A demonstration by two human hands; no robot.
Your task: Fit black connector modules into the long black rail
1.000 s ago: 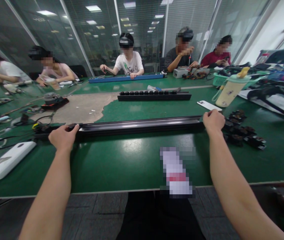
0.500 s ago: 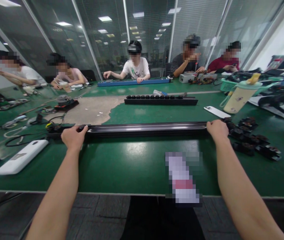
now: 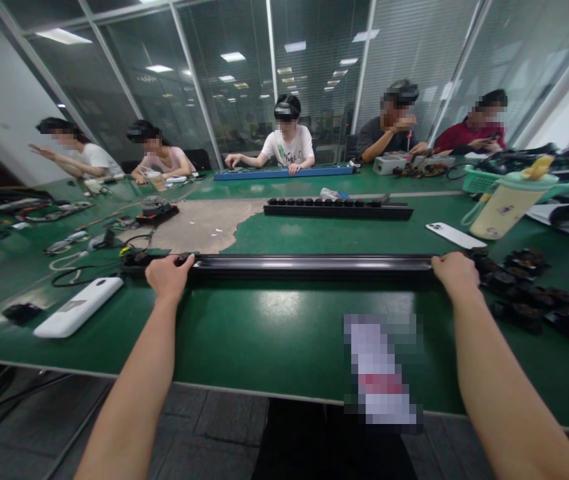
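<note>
A long black bar (image 3: 314,266) with a glossy, reflective strip along its length lies crosswise in front of me. My left hand (image 3: 167,277) is closed around it near its left end, thumb along the top. Near the right end, my right hand (image 3: 457,272) grips the same bar, fingers mostly hidden behind it. Past my left hand, dark parts and a cable with a yellow bit (image 3: 125,252) sit at the bar's end. Several small black modules (image 3: 524,287) lie loose to the right of my right hand.
A second black bar (image 3: 339,210) with a row of knobs lies beyond. A white power bank-like block (image 3: 79,307), a white phone (image 3: 454,235), a cream tumbler (image 3: 509,203) and a blurred-out item (image 3: 381,367) are around. Several people sit across the green table (image 3: 264,347).
The whole view has shifted, so the table and people appear farther right and slightly lower. Both hands keep the same grip on the bar, which stays in place on the table.
</note>
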